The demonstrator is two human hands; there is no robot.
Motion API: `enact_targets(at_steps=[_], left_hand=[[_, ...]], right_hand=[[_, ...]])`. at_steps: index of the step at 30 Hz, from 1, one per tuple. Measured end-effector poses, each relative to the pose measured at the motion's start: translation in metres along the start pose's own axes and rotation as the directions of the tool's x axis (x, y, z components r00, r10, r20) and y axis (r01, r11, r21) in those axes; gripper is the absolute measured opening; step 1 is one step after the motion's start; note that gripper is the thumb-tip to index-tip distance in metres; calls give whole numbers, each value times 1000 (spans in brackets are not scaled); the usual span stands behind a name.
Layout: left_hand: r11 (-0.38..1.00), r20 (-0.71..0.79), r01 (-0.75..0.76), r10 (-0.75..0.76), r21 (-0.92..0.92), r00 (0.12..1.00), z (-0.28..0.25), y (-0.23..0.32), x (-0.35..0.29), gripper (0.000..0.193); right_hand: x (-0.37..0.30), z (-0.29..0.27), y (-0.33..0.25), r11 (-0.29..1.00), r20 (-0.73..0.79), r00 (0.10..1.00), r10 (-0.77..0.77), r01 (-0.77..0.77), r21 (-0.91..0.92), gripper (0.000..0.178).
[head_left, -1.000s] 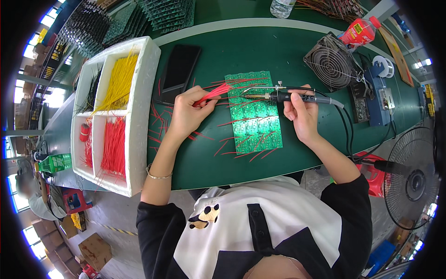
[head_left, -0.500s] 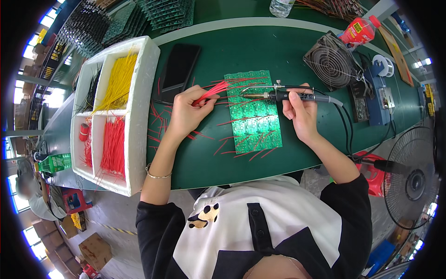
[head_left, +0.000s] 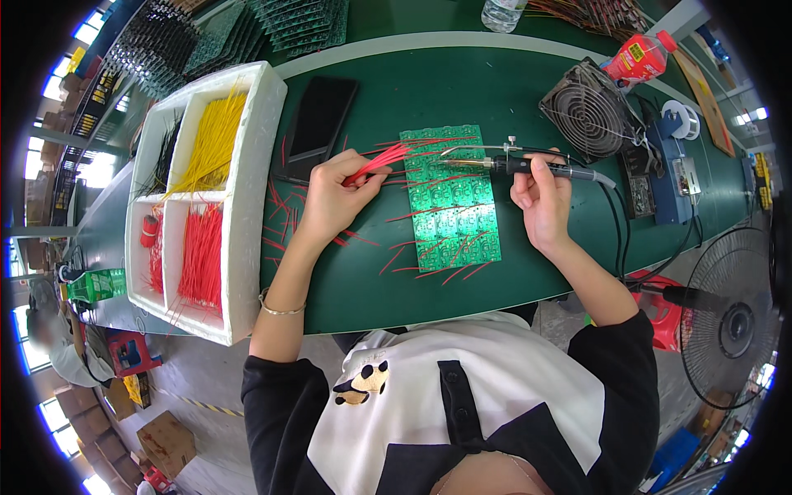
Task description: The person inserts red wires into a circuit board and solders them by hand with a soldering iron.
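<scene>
A green circuit board panel [head_left: 452, 210] lies on the green table [head_left: 429, 82], with several red wires sticking out of it. My left hand [head_left: 330, 198] pinches a bundle of red wires [head_left: 381, 158] whose tips reach the board's upper left edge. My right hand [head_left: 540, 198] grips a black-handled soldering iron [head_left: 528, 167] with its metal tip over the board's top. A cable runs from the iron to the right.
A white foam tray [head_left: 260, 140] with yellow, red and black wires stands at the left. A black phone [head_left: 318, 124] lies beside it. A small fan [head_left: 587, 109], a blue soldering station [head_left: 668, 165] and a red bottle [head_left: 639, 58] sit at the right. Loose red wires lie scattered on the table.
Both hands stay almost in place; the iron's tip and the wire bundle shift only slightly over the board's top.
</scene>
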State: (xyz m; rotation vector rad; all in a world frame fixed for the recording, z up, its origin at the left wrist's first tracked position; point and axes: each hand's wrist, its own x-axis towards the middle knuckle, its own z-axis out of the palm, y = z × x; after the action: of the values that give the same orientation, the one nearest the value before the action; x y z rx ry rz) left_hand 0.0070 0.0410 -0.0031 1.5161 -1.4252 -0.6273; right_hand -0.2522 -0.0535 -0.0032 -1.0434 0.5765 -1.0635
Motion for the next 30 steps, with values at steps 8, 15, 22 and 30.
enact_targets(at_steps=[8,15,22,30], left_hand=[[1000,-1,21,-21,4,1000,-6,11,-1,11],[998,-288,-24,39,55,957,-34,29,-4,23],[818,-23,71,-103,-570,994,-13,25,-4,15],[724,40,167,-189,-669,981,1,24,-3,6]], right_hand=[[0,-5,-2,1000,-56,998,1,-1,10,11],[0,-17,-12,999,-124,991,-52,50,-19,16],[3,-21,-13,1000,-113,993,24,-24,4,19],[2,-27,-12,995,-42,995,87,-85,62,20]])
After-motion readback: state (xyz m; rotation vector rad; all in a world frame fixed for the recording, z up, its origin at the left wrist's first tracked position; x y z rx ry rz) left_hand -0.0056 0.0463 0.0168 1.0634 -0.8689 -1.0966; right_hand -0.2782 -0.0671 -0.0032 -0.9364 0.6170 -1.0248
